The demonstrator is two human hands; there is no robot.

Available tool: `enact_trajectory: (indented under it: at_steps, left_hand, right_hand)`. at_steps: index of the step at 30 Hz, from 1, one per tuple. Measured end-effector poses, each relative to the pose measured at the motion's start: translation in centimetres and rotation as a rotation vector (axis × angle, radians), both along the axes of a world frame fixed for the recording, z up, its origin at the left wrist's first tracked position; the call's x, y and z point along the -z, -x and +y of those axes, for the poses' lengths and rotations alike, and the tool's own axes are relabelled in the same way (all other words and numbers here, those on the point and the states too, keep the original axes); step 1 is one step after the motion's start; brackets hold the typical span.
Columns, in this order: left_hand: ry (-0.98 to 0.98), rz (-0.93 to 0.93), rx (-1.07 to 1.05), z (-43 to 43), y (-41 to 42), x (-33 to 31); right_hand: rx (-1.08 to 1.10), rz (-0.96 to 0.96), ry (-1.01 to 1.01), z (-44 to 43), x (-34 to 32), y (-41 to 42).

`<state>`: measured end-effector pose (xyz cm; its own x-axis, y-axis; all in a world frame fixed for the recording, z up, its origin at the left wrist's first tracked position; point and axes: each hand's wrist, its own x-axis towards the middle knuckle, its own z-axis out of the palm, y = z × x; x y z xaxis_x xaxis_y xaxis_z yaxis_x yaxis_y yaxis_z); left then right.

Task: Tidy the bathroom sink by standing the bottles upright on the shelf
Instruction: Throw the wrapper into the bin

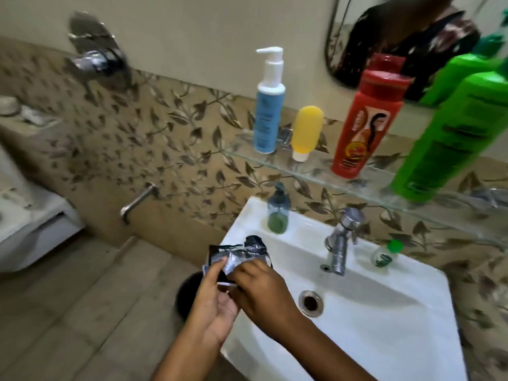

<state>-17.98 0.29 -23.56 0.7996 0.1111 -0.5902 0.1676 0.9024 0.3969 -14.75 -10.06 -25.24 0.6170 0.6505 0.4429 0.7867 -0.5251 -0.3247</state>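
Over the sink's (pixel 398 312) left front corner, my left hand (pixel 213 299) and my right hand (pixel 262 287) both hold one crumpled foil wrapper (pixel 237 255), the fingers of each pinched together on it. On the glass shelf (pixel 316 171) four bottles stand upright: a blue pump bottle (pixel 268 114) at its left end, then a yellow one (pixel 305 132) on its cap, a red one (pixel 365 127), a green one (pixel 450 138).
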Motion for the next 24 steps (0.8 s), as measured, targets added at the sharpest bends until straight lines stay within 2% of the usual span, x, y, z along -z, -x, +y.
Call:
enact_trajectory:
  at_steps: [4,8,12,16,24]
  left_hand:
    - [-0.054,0.077,-0.122,6.8,-0.8,0.9]
    - [-0.106,0.159,-0.171,13.0,-2.4,2.7]
    - [-0.076,0.301,-0.196,18.2,-4.8,3.9]
    - [-0.175,0.460,-0.086,22.4,-7.4,6.6]
    - [-0.155,0.541,0.006,26.1,-10.8,11.5]
  right_hand:
    - [-0.277,0.090,0.234,6.2,-0.2,-3.1]
    - [-0.369,0.077,0.345,12.2,1.1,-6.4]
    - [-0.359,0.121,0.491,16.9,3.8,-9.8]
    - [-0.280,0.197,0.606,19.8,5.4,-12.7]
    - [-0.117,0.394,0.743,23.2,9.5,-15.5]
